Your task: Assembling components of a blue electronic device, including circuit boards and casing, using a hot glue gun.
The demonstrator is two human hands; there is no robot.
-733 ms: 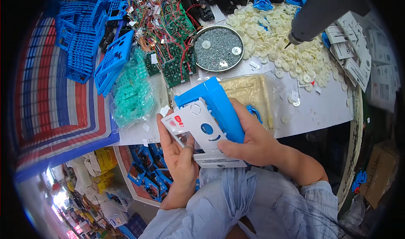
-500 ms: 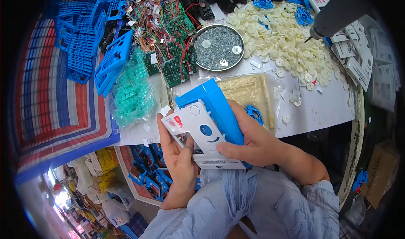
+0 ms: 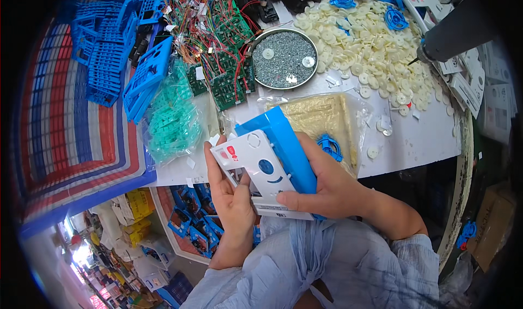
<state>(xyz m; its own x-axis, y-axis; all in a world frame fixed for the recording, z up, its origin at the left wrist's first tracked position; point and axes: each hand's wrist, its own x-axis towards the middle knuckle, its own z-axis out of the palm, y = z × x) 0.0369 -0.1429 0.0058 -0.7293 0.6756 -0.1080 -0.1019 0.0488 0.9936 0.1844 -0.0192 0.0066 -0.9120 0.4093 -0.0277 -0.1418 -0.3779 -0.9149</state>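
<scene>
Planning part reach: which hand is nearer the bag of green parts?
Left. The left hand is lower right of the bag of green parts in view; the right hand is farther right, across the white panel.

Left hand [image 3: 233, 204] and right hand [image 3: 329, 188] hold a white panel [image 3: 266, 190] over a blue casing [image 3: 297, 157]. Beyond: a round tray [image 3: 284, 89] of small metal parts [image 3: 280, 66], pale discs [image 3: 370, 50] heaped to its right.

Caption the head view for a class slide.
Two hands hold a white panel and a blue casing at a cluttered workbench.
</scene>
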